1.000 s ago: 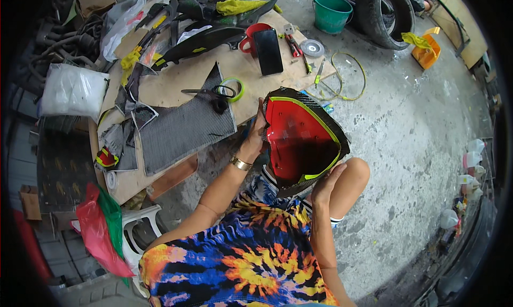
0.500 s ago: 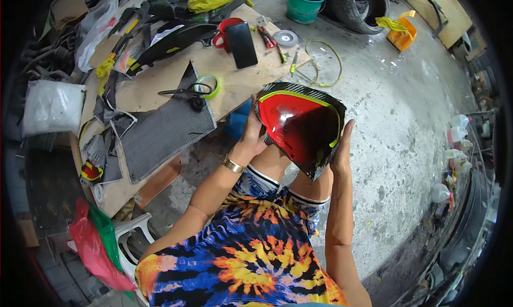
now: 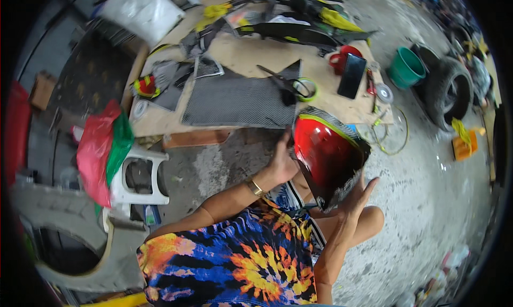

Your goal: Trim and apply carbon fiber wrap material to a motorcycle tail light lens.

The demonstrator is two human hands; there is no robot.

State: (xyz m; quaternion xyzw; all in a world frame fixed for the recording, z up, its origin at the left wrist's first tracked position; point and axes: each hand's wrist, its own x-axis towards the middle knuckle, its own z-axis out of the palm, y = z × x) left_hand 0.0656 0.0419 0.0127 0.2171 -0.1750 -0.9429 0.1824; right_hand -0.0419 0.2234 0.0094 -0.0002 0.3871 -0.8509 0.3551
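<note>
While the left hand [image 3: 284, 164] clamps the left edge of a red-lined shell [image 3: 319, 147], the right hand [image 3: 354, 201] bears on its lower right side, one digit sticking out clear; can't tell how far the rest of that hand closes, the shell hides part of it. Shell is up off the bench [image 3: 256, 52], just in front of its near edge and over the person's legs, tilted, hollow toward the person, dark woven rim, yellow-green strip [image 3: 336, 124] along the upper edge. Step in hand, my read from where I stand: angling the piece to look inside. No tool in either hand; scissors [image 3: 287, 93] lie by the green tape roll [image 3: 313, 88], at the right end of the carbon-fibre cloth [image 3: 240, 102]. As I judge it, any next move calls for support on both sides, as the rim looks ragged and a regrip could let it tip. Phone [image 3: 352, 77] and red mug [image 3: 337, 61] sit farther back, apart from both hands.
</note>
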